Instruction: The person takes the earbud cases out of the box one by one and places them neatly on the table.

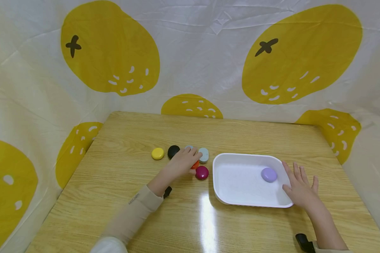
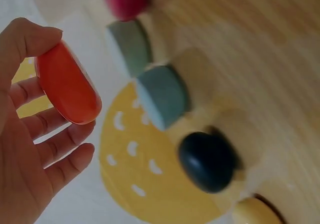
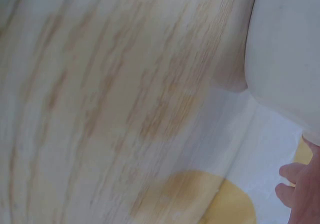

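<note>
My left hand [image 1: 181, 163] pinches a glossy orange rounded disc [image 2: 69, 88] between thumb and fingertips, raised off the table in the left wrist view. Around it lie a magenta disc [image 1: 202, 172], two pale grey-green flat-sided pieces, one of them a grey-green piece [image 1: 204, 155] partly beside my fingers, a black disc [image 1: 173, 151] and a yellow disc [image 1: 157, 153]. My right hand [image 1: 303, 188] rests at the right rim of a white tray [image 1: 220, 200], its fingers spread and fairly straight. A lilac disc [image 1: 268, 174] lies inside the tray, near that hand.
All this stands on a wood-grain table [image 1: 130, 133]. A white cloth [image 1: 199, 52] printed with yellow fruit hangs behind the table and at its sides. Black straps or devices, such as the black piece [image 1: 304, 242], show at both wrists.
</note>
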Action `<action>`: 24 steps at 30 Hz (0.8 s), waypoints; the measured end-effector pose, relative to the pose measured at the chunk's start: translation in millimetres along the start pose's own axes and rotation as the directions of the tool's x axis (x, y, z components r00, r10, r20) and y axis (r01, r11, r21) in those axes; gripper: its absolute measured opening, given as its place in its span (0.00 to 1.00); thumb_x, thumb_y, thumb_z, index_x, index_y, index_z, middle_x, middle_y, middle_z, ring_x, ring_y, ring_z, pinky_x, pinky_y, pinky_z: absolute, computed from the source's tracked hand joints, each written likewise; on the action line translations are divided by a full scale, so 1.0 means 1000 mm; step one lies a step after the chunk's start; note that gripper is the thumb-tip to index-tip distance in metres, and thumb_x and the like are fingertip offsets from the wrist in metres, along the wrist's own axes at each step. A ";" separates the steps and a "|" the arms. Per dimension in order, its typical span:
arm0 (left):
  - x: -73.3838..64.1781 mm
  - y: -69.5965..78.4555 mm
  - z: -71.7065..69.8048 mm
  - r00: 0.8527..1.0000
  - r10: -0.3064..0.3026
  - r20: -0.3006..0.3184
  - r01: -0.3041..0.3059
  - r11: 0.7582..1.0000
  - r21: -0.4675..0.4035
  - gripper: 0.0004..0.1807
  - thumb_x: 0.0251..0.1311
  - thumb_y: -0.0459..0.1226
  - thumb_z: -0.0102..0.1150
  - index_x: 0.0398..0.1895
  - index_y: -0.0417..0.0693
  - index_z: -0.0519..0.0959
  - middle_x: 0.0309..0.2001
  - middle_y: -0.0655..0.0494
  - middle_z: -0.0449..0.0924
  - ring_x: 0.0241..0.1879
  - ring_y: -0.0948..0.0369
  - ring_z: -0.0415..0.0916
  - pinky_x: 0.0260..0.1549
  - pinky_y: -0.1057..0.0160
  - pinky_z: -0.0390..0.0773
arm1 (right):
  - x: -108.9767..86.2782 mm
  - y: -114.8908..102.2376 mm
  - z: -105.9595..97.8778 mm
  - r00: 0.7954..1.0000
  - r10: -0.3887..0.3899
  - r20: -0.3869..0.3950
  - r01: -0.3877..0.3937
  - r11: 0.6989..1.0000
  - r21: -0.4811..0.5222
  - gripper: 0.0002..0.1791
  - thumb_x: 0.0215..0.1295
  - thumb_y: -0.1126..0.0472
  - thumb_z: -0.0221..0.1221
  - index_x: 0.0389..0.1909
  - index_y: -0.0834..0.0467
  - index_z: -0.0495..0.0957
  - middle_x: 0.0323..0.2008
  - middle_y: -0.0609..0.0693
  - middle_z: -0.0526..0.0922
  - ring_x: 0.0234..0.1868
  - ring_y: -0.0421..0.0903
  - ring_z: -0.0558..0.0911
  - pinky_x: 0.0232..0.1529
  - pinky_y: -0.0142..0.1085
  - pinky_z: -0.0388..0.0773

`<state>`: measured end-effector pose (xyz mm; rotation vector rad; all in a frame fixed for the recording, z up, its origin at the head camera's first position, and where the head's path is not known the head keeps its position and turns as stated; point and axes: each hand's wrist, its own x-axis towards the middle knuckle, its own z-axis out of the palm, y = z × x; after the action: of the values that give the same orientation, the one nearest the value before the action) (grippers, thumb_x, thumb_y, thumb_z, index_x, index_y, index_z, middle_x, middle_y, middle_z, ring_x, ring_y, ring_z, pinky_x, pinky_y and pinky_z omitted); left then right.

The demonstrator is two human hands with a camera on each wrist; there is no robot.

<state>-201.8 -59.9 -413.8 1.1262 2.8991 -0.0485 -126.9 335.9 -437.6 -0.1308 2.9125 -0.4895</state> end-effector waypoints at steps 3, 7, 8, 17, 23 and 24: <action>-0.007 -0.006 0.010 1.000 0.020 0.020 -0.021 0.999 0.041 0.29 0.50 0.51 0.63 0.52 0.49 0.68 0.50 0.51 0.67 0.45 0.56 0.67 0.45 0.60 0.71 | 0.000 0.000 0.000 1.000 -0.001 -0.004 0.001 1.000 -0.002 0.43 0.64 0.58 0.47 0.71 0.47 0.30 0.67 0.71 0.31 0.66 0.68 0.30 0.51 0.66 0.15; -0.014 -0.010 0.018 0.996 0.034 0.078 -0.037 0.999 0.035 0.31 0.51 0.49 0.63 0.57 0.48 0.67 0.51 0.51 0.67 0.49 0.55 0.67 0.44 0.60 0.71 | 0.001 0.001 0.000 1.000 -0.005 -0.001 0.005 1.000 0.003 0.43 0.64 0.58 0.47 0.71 0.47 0.29 0.67 0.71 0.30 0.66 0.68 0.29 0.51 0.65 0.13; -0.015 -0.010 0.019 0.995 0.035 0.092 -0.038 0.999 0.021 0.31 0.51 0.48 0.64 0.57 0.48 0.67 0.52 0.51 0.67 0.49 0.55 0.67 0.43 0.60 0.71 | 0.001 0.001 -0.001 1.000 -0.004 0.001 0.004 1.000 0.005 0.43 0.64 0.57 0.47 0.71 0.47 0.29 0.67 0.70 0.29 0.66 0.68 0.29 0.50 0.65 0.12; -0.019 -0.010 0.028 0.990 0.045 0.130 -0.034 0.996 -0.079 0.26 0.52 0.41 0.64 0.53 0.49 0.66 0.59 0.46 0.65 0.56 0.49 0.65 0.51 0.53 0.69 | 0.001 0.002 0.000 1.000 -0.001 0.004 0.001 1.000 0.003 0.43 0.65 0.56 0.47 0.71 0.47 0.29 0.67 0.70 0.28 0.66 0.68 0.28 0.50 0.65 0.12; -0.020 -0.009 0.029 0.995 0.037 0.096 -0.031 0.998 -0.060 0.25 0.51 0.41 0.64 0.52 0.49 0.67 0.55 0.50 0.66 0.53 0.52 0.66 0.47 0.55 0.70 | 0.001 0.002 -0.001 1.000 0.003 0.008 -0.003 1.000 0.006 0.43 0.65 0.57 0.47 0.71 0.47 0.28 0.67 0.70 0.29 0.66 0.68 0.28 0.50 0.65 0.12; -0.020 -0.009 0.029 0.995 0.033 0.093 -0.028 0.998 -0.058 0.25 0.51 0.41 0.64 0.52 0.49 0.68 0.55 0.50 0.66 0.53 0.52 0.66 0.47 0.55 0.70 | 0.001 0.002 -0.001 1.000 0.003 0.008 -0.003 1.000 0.006 0.43 0.65 0.57 0.47 0.71 0.47 0.28 0.67 0.70 0.29 0.66 0.68 0.29 0.51 0.65 0.13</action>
<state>-192.3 -80.9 -441.3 1.1273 2.7822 -0.0172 -127.9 337.6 -437.5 -0.1277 2.9025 -0.4955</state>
